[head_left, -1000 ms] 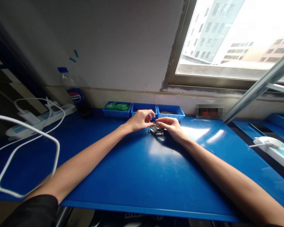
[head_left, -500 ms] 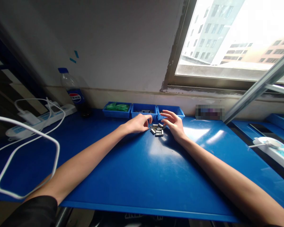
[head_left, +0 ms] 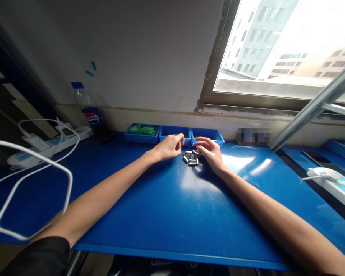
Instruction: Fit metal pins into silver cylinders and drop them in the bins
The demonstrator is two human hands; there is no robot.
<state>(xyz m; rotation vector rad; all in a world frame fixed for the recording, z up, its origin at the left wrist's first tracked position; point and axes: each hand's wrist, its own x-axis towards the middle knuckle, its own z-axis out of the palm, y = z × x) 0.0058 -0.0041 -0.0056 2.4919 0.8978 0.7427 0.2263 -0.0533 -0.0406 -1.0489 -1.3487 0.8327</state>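
A small heap of several dark and silver metal parts (head_left: 191, 157) lies on the blue table (head_left: 166, 207) near its far edge. My left hand (head_left: 169, 147) hovers just left of the heap, in front of the middle blue bin (head_left: 175, 132), with its fingers curled in a pinch; what they hold is too small to make out. My right hand (head_left: 209, 149) is just right of the heap, below the right blue bin (head_left: 208, 134), with thumb and forefinger pinched and the other fingers loosely curved. I cannot see what it pinches.
A left blue bin (head_left: 142, 132) holds green parts. A cola bottle (head_left: 89, 111) stands by the wall. White power strips lie at far left (head_left: 48, 143) and far right (head_left: 333, 182), with a white cable loop (head_left: 31, 191) at left. A metal bar (head_left: 313, 105) slants at right.
My left hand has lifted slightly from the table toward the middle bin. My right hand drew back from the right bin and closed its fingers. The heap has stayed put.
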